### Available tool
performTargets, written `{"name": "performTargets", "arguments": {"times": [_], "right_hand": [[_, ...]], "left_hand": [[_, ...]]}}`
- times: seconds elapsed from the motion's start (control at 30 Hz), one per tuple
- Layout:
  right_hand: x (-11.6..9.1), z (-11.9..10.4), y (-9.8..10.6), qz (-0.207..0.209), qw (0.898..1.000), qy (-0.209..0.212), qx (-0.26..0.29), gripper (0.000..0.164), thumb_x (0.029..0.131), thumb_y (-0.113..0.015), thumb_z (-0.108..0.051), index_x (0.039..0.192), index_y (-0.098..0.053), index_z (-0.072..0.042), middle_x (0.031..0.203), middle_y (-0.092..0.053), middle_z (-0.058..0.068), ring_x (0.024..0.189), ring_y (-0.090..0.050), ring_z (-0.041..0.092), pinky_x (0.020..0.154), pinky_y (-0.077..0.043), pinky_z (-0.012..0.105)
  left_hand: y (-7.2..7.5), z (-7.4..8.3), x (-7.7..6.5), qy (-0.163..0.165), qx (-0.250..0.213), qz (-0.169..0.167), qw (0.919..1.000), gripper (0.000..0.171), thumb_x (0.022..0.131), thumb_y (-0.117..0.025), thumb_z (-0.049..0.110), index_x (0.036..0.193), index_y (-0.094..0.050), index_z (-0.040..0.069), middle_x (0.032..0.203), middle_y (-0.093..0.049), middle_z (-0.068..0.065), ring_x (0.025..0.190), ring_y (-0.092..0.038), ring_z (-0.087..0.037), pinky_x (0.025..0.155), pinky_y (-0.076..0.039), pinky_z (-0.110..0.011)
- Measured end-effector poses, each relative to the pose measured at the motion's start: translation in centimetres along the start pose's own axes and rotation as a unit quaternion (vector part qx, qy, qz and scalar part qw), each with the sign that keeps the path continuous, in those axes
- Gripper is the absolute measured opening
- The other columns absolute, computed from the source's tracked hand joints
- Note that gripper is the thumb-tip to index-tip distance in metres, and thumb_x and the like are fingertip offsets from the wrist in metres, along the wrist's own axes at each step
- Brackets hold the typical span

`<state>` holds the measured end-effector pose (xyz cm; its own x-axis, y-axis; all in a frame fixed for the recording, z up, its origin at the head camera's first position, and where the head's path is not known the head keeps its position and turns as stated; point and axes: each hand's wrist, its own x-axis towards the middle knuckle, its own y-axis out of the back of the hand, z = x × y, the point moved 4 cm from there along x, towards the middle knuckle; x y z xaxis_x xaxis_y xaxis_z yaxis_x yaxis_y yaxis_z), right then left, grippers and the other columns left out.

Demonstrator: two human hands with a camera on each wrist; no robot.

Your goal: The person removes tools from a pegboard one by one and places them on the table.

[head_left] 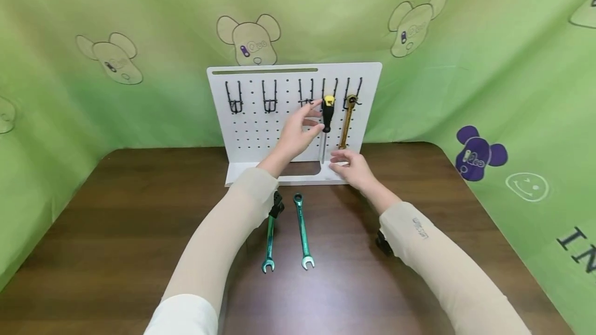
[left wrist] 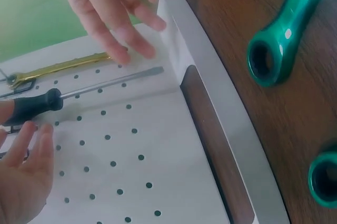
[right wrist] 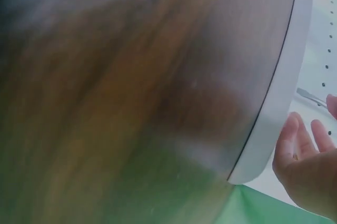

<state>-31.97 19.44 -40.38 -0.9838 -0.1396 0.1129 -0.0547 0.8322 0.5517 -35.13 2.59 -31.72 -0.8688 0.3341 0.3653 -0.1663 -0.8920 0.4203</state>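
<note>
A flat-blade screwdriver (head_left: 328,116) with a black handle and yellow end hangs upright at a hook on the white pegboard (head_left: 356,70). My left hand (head_left: 298,131) is beside its handle, fingers spread and loosely bent; in the left wrist view a fingertip (left wrist: 5,112) overlaps the handle (left wrist: 37,107). To its right a gold wrench (head_left: 346,127) hangs by its ring end. My right hand (head_left: 353,167) is low at the board, near the blade tip and the wrench's lower end, with relaxed fingers and nothing visible in them. The right wrist view shows this hand (right wrist: 310,174) beside the blade tip (right wrist: 308,95).
Two green wrenches lie on the brown table (head_left: 139,211) before the board: one wrench (head_left: 302,229) in full view, the other wrench (head_left: 269,244) partly behind my left sleeve. Black double hooks (head_left: 270,97) line the board. Green printed cloth (head_left: 326,14) surrounds the table.
</note>
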Motion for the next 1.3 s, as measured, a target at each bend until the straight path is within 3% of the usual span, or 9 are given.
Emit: {"name": "performTargets", "arguments": {"times": [0.17,0.4,0.67,0.9,1.17,1.3], "right_hand": [[0.6,-0.1,-1.0,-0.017,0.999,-0.021,0.022,0.042,0.095,-0.06,-0.003,0.135,-0.053,0.008,0.126,-0.063,0.031,0.11,-0.065,0.042,0.075,-0.049,0.019],[0.5,-0.1,-1.2,-0.048,0.997,-0.036,0.047,0.044,0.097,-0.058,-0.004,0.138,-0.049,0.008,0.127,-0.061,0.032,0.117,-0.061,0.039,0.074,-0.048,0.018],[0.8,-0.1,-1.3,-0.045,0.998,-0.029,0.041,0.04,0.096,-0.06,-0.004,0.134,-0.054,0.008,0.121,-0.064,0.032,0.09,-0.062,0.012,0.069,-0.048,0.019],[0.6,-0.2,-1.4,-0.048,0.999,-0.006,0.018,0.031,0.094,-0.063,-0.004,0.121,-0.062,0.011,0.113,-0.066,0.03,0.088,-0.066,0.028,0.071,-0.054,0.023],[0.2,-0.6,-1.3,-0.057,0.998,-0.005,0.039,0.026,0.094,-0.063,-0.004,0.113,-0.066,0.013,0.11,-0.069,0.031,0.081,-0.067,0.015,0.07,-0.053,0.021],[0.1,-0.7,-1.3,-0.058,0.998,0.0,0.033,0.026,0.094,-0.062,-0.004,0.112,-0.066,0.014,0.109,-0.069,0.031,0.083,-0.069,0.02,0.072,-0.055,0.023]], "left_hand": [[0.0,-0.5,0.2,0.014,0.001,0.009,0.9999,0.065,0.096,-0.064,0.009,0.153,-0.037,0.023,0.132,-0.063,-0.014,0.112,-0.067,-0.027,0.095,-0.055,-0.034],[-0.5,-0.5,0.6,-0.006,-0.007,-0.002,1.0,0.067,0.098,-0.062,0.012,0.156,-0.03,0.026,0.133,-0.061,-0.017,0.116,-0.064,-0.029,0.098,-0.054,-0.036],[-0.7,-0.4,0.9,-0.022,0.003,0.005,0.9997,0.061,0.099,-0.061,0.012,0.152,-0.035,0.028,0.136,-0.058,-0.014,0.116,-0.064,-0.025,0.097,-0.054,-0.032],[-0.8,-0.5,1.2,-0.021,0.004,0.007,0.9998,0.057,0.1,-0.059,0.014,0.151,-0.038,0.026,0.133,-0.061,-0.016,0.113,-0.065,-0.027,0.096,-0.054,-0.032],[-1.1,-0.3,1.5,-0.011,0.005,0.009,0.9999,0.058,0.099,-0.061,0.013,0.151,-0.039,0.026,0.129,-0.062,-0.019,0.109,-0.067,-0.03,0.092,-0.056,-0.034],[-1.1,-0.2,1.5,-0.013,0.001,0.01,0.9999,0.057,0.099,-0.061,0.013,0.15,-0.04,0.026,0.128,-0.063,-0.02,0.107,-0.067,-0.031,0.088,-0.058,-0.036]]}}
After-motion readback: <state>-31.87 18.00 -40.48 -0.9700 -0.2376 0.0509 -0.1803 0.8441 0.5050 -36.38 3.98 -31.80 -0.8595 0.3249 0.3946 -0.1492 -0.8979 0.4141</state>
